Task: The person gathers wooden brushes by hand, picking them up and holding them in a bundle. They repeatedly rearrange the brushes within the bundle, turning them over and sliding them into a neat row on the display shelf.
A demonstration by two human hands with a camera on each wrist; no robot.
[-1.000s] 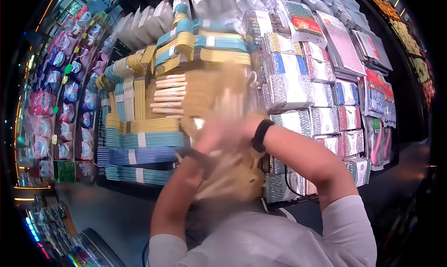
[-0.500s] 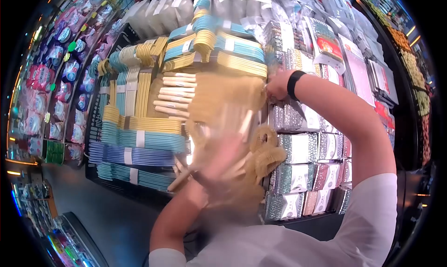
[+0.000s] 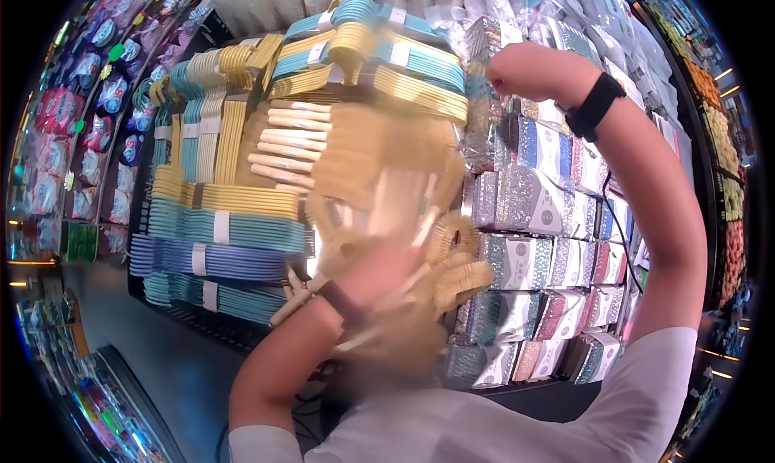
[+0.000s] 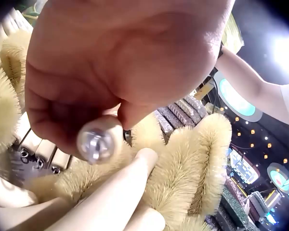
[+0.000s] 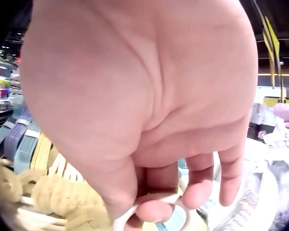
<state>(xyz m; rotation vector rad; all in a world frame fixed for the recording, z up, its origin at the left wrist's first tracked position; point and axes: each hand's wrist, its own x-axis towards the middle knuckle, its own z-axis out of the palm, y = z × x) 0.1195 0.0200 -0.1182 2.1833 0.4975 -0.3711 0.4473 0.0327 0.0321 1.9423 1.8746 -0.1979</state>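
My left hand (image 3: 375, 273), blurred in the head view, reaches down among tan bottle brushes (image 3: 460, 277) with pale sticks. In the left wrist view its fingers curl round a cream brush handle (image 4: 114, 137), whose round end with a metal ring points at the camera. Other pale handles (image 4: 106, 197) and fluffy bristle heads (image 4: 176, 173) lie just below. My right hand (image 3: 533, 71) is raised over glittery packs at the upper right. Its thumb and fingers pinch a white curved loop (image 5: 156, 197) in the right wrist view; what hangs from the loop is hidden.
Bundled yellow hangers (image 3: 230, 196), teal hangers (image 3: 234, 230) and violet hangers (image 3: 202, 257) fill the left of the black crate. Banded sequin packs (image 3: 517, 261) stack up on the right. Clear plastic bags (image 3: 266, 3) stand at the back, colourful bottles (image 3: 60, 108) at far left.
From beside the left hand in the middle, my right hand has moved right and up, over the glittery packs. My left hand has shifted slightly and stays among the brushes.
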